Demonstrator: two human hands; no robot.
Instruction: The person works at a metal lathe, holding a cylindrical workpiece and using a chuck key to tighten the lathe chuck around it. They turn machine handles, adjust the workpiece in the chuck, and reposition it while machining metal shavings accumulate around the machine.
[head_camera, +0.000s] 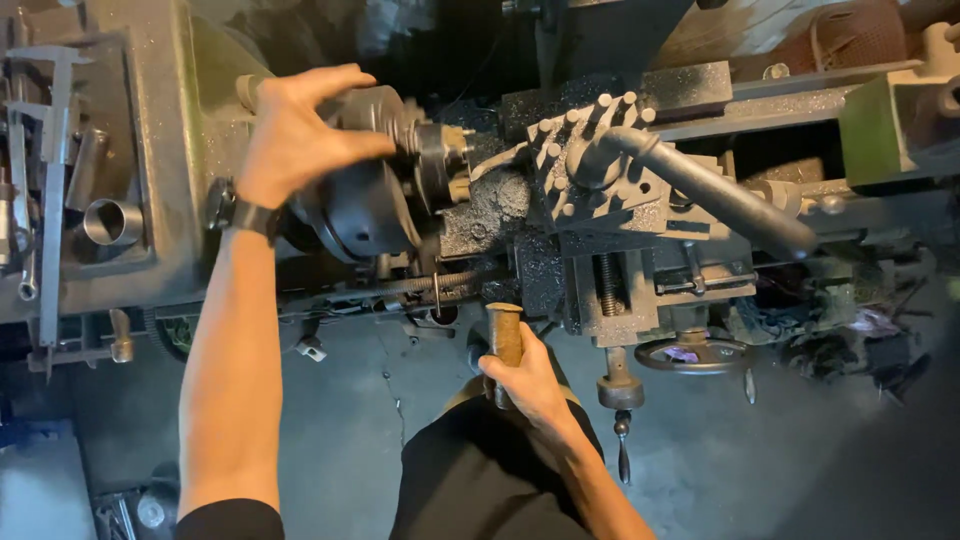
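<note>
Spreading its fingers wide, the left hand (300, 130) rested on top of the dark lathe chuck (375, 170), thumb and fingertips cupping its rim without closing. The right hand (528, 378) was wrapped tight around a rusty upright lever handle (505, 333) below the carriage. The tool post (590, 160) stood just right of the chuck.

A caliper (55, 150) and metal ring (108, 220) lie beside the handwheel (692, 352).
</note>
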